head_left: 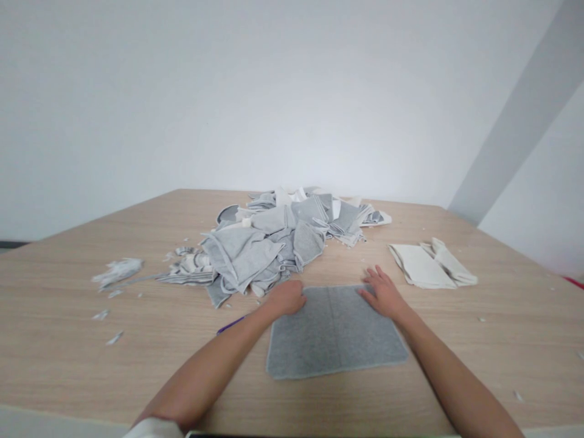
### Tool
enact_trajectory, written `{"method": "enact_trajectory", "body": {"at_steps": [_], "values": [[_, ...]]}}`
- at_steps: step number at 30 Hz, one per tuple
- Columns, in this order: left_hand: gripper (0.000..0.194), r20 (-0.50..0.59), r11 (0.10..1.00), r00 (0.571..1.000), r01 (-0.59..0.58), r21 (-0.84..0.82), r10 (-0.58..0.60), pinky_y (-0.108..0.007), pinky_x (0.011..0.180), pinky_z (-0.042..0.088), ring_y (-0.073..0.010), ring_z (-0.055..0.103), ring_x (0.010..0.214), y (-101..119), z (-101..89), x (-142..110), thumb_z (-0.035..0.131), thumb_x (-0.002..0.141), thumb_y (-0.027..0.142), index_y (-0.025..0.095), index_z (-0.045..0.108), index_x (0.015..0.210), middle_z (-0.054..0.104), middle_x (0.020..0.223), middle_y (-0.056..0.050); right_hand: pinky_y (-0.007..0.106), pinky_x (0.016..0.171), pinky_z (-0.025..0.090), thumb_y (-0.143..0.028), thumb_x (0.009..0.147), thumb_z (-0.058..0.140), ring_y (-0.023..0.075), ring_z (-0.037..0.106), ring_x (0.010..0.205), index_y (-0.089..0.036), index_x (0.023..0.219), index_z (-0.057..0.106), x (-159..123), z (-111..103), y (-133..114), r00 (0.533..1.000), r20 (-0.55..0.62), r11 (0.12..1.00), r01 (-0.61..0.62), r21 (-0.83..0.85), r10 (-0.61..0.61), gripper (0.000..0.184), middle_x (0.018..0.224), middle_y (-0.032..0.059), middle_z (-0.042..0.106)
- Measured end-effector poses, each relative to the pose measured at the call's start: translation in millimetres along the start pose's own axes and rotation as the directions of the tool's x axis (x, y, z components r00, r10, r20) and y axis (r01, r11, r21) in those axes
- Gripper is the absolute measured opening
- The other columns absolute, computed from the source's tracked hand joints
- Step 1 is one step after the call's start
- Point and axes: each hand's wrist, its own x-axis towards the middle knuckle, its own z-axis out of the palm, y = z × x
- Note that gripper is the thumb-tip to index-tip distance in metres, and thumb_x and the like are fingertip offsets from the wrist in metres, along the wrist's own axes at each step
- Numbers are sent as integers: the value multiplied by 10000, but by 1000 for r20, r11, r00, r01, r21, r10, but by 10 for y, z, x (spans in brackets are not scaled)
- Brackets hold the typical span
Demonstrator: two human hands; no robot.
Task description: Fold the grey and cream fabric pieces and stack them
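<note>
A grey cloth (335, 334) lies flat on the table in front of me, with a faint crease down its middle and a lighter edge. My left hand (288, 297) is closed at its far left corner, fingers curled on the fabric. At the far right corner rests my right hand (382, 293), its fingers spread and the thumb over the cloth's edge. Partly hidden by my left forearm, a thin purple pen-like object (231, 325) lies left of the cloth.
Beyond my hands is a heap of grey and white cloths (274, 234). Folded cream cloths (429, 266) lie to the right. Striped cloth pieces (191, 267) and a small pile of white scraps (119, 271) are on the left. The wooden table (59, 334) meets a white wall.
</note>
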Motion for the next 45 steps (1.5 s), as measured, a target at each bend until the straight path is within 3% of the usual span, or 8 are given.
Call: {"method": "enact_trajectory", "body": {"at_steps": [6,16,20,28,33,38,41,45], "values": [[296,12,997,1000,5,-78,-4,-384,789,472,-295,622,958,-38,9,42,457,799,272,128,588,1022,650,1041,-186,379,816,430,-658,865,255,284,620,940,-159,1086,591,-75,-111,-401,968,247,998,-24,-56,37,641,1009,167,663],[511,-31,944,997,-81,-319,76,-278,751,485,-198,630,894,22,-91,-10,471,798,215,172,400,1302,612,1101,-111,479,1039,257,-507,929,200,266,299,1334,-158,1369,365,430,138,-110,982,189,994,47,-96,-28,585,1451,136,345],[634,57,751,991,-53,-659,120,-238,458,458,-161,625,584,101,-61,-14,482,777,229,246,300,1385,631,911,-58,514,1033,244,-450,935,220,261,302,1331,-174,1351,387,697,199,-6,983,182,991,7,-132,17,526,1444,135,357],[710,164,497,976,74,-865,140,-226,393,439,-189,633,479,215,-97,-61,404,795,153,241,137,1447,630,577,2,509,1066,179,-416,932,240,268,213,1370,-130,1385,337,960,171,23,990,84,986,-98,-136,110,544,1475,158,286],[733,141,424,985,88,-901,96,-228,395,447,-171,611,443,198,-117,-26,408,793,156,236,114,1460,613,532,29,477,1085,163,-578,902,209,293,199,1372,-95,1408,297,619,106,-127,997,29,990,-70,-122,74,705,1483,182,252],[474,126,453,990,85,-887,61,-210,407,438,-126,574,429,186,-114,-1,440,794,221,177,476,1264,573,548,37,485,1065,210,-671,862,178,320,261,1347,-106,1407,321,17,176,-320,992,124,998,42,-52,-36,798,1453,204,304],[229,93,457,988,26,-889,124,-215,440,445,-117,565,483,174,-109,-32,501,781,315,141,600,890,560,596,20,514,1068,185,-700,842,199,338,207,1365,-99,1433,275,-129,213,-365,985,168,999,33,-26,-28,847,1479,208,235],[274,58,471,948,-102,-876,313,-214,541,453,-107,549,570,152,-195,-119,538,783,416,146,556,741,559,628,16,514,1080,157,-710,825,267,316,179,1378,-140,1459,209,-30,172,-307,973,202,993,106,42,-113,855,1497,175,204]]}}
